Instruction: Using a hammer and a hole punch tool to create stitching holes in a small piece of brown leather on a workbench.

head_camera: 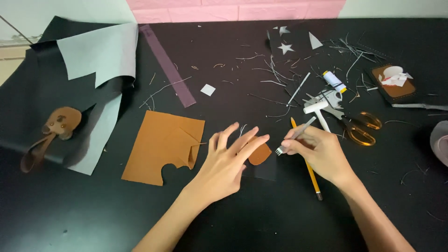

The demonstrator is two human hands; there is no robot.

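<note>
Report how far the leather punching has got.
Done: a rounded piece is cut, and the brown leather sheet shows a matching notch. In hand: the left hand steadies that piece while the right hand holds a pronged chisel at its edge. Left: no punched holes are visible; the mallet lies unused.

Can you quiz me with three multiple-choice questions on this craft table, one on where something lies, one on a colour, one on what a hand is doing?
1. Where are the scissors?
A. right of the right hand
B. on the brown sheet
C. under the left hand

2. What colour is the pencil?
A. green
B. yellow
C. white

3. What is the right hand doing?
A. lying flat and empty
B. gripping a pronged metal tool
C. holding thread

Answers: 1 A, they lie just past that hand. 2 B, its shaft shows yellow. 3 B, the pronged tool points at the small brown piece beside the left hand.
</note>
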